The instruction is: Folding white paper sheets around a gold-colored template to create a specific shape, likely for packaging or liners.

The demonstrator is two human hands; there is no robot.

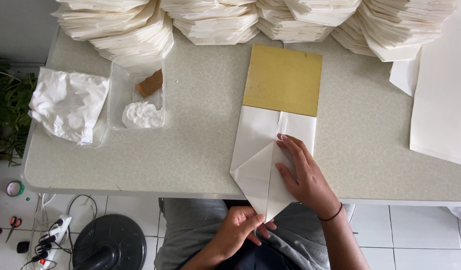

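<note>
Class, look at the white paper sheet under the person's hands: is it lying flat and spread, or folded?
Folded. The white paper sheet shows diagonal creases meeting in a point at the table edge; the right hand presses it, the left hand pinches the tip.

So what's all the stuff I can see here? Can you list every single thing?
folded paper: one, white, table's near edge, tip hanging over
board: one, yellow, above the paper
paper stacks: several, cream, along the table's far edge
plastic tub: one, clear, left of the board
paste: one blob, white, in the tub
brown piece: one, in the tub
crumpled bag: one, white, table's left end
large sheet: one, white, right
table: one, pale speckled
fan base: one, black, floor
scissors: one, orange-handled, floor
left hand: holds the paper's tip
right hand: pressing on the paper
</note>
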